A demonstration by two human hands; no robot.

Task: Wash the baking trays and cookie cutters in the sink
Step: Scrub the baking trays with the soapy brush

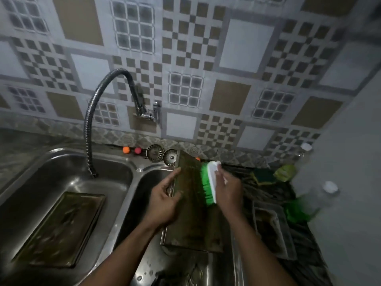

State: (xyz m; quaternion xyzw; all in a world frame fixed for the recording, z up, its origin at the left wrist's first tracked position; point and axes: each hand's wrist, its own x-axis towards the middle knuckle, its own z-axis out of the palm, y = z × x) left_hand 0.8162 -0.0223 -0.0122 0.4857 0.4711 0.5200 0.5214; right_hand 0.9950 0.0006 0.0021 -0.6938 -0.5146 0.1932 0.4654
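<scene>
Now left hand point(165, 200) is grasping the baking tray point(191, 228) at nine o'clock; right hand point(228, 190) is gripping the brush point(207, 184) on it.

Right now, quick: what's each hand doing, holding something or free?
Left hand: holds the baking tray by its left edge.
Right hand: holds the green-bristled brush, bristles on the tray.

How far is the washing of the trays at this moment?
Nothing looks plainly finished. In hand: the left hand holds a stained tray over the right basin, and the right hand presses a green brush on it. Left: a second tray lies flat in the left basin; whether it is washed I cannot tell. I can make out no cookie cutters.
</scene>
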